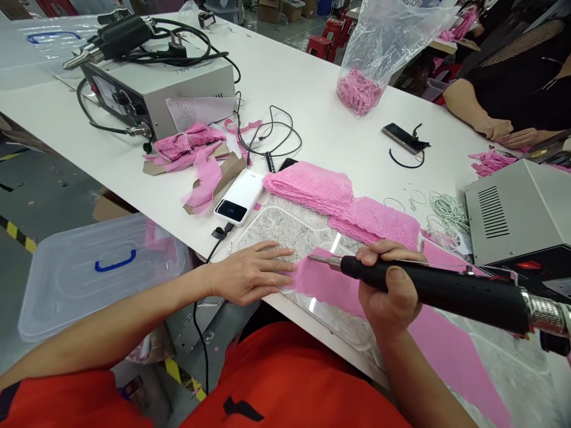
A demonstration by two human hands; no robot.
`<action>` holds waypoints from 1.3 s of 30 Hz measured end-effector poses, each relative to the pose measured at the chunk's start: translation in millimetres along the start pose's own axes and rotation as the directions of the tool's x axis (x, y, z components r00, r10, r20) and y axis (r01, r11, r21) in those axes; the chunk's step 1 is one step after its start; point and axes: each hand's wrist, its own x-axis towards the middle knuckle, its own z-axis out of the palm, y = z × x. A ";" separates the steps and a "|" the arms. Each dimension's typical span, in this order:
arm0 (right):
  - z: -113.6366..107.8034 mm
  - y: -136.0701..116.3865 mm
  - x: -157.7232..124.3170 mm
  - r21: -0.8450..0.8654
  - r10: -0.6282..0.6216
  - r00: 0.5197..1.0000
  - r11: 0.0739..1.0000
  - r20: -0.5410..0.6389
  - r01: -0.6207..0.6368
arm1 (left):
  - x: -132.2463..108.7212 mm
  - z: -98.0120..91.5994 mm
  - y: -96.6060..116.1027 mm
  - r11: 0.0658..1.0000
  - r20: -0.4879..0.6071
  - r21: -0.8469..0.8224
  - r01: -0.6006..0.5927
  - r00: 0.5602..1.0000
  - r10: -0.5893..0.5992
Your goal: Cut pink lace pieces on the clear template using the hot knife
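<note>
The left hand (250, 273), fingers slightly spread, touches a pink strip (328, 288) lying on a marbled mat (276, 229), while the right hand (388, 291) grips a black tool (473, 297), its metal tip (325, 260) over the strip, which seems best kept flat and taut.

A white, rounded-edged power bank (253, 185) is showing small glowing digits (231, 211) on its glossy black display (223, 204), too small for sure reading; a creased white paper sheet (200, 111) is bearing illegible print against a grey metal box (157, 110); dark marks (182, 69) are running unreadably along the box's top; a black angular emblem (242, 410) is marking a red fabric shirt (303, 368); yellow-and-black striped tape (18, 235) is crossing the grey floor (57, 199).
</note>
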 end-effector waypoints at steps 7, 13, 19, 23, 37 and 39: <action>4.8 -4.2 -6.6 0.019 0.025 0.999 0.999 0.029 -0.026 | -2.4 -1.2 1.4 1.000 0.002 0.004 -0.018 1.000 0.018; 6.9 -1.8 -9.7 0.013 0.004 0.998 1.000 0.063 -0.005 | -3.1 -1.6 2.0 1.000 -0.006 0.009 -0.017 1.000 0.017; 6.9 -8.0 -10.3 0.032 0.040 0.998 0.999 0.045 -0.042 | -9.6 -5.1 2.7 0.999 -0.052 -0.043 -0.008 0.999 0.006; 10.4 -12.4 -15.4 0.051 0.067 0.995 0.996 0.071 -0.071 | -16.2 -7.1 4.8 0.998 -0.062 -0.068 -0.008 0.998 0.003; 20.4 -3.7 -24.2 0.050 0.034 0.980 0.998 0.197 -0.045 | -17.0 -5.5 4.0 0.999 -0.050 -0.032 -0.037 0.998 0.035; 20.2 -3.0 -24.3 0.060 0.044 0.979 0.997 0.200 -0.056 | -17.3 -7.1 4.4 0.999 -0.051 -0.031 -0.044 0.998 0.042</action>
